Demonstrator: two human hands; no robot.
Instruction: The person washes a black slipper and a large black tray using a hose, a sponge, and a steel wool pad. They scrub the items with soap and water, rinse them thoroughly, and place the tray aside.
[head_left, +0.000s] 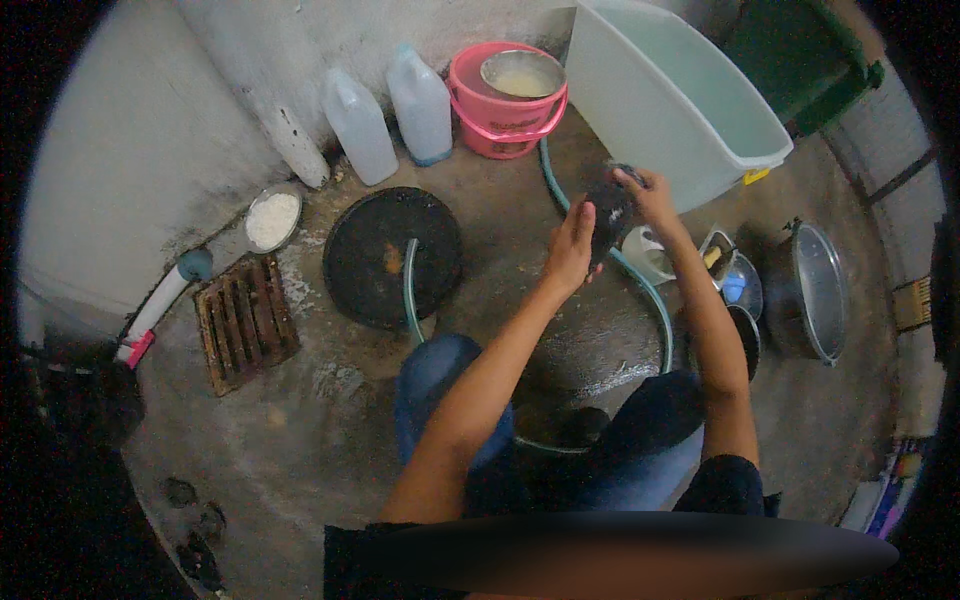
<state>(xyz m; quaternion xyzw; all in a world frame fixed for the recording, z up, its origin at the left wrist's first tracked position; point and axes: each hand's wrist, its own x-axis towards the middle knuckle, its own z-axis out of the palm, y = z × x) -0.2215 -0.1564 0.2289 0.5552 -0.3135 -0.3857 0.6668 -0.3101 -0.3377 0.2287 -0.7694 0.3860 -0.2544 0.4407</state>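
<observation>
Out in front of my knees, both hands are raised over the wet floor around a dark, blackened object (609, 214); its exact kind is too blurred to tell. My left hand (571, 244) grips its near-left side, thumb up along the face. At the upper right edge my right hand (649, 196) has its fingers curled around a dark grey part (628, 174), perhaps a scrubbing pad. A green hose (654, 296) runs along the floor below the object. Just under my right forearm stands a white container (646, 251).
A large water-filled tub (645, 142) and a pink bucket (506, 124) with a metal bowl (523, 73) stand ahead. Left are plastic jugs (360, 131), a round black lid (375, 277), a rusty grate (247, 322) and a white-filled bowl (274, 217). A metal pot (814, 292) stands right.
</observation>
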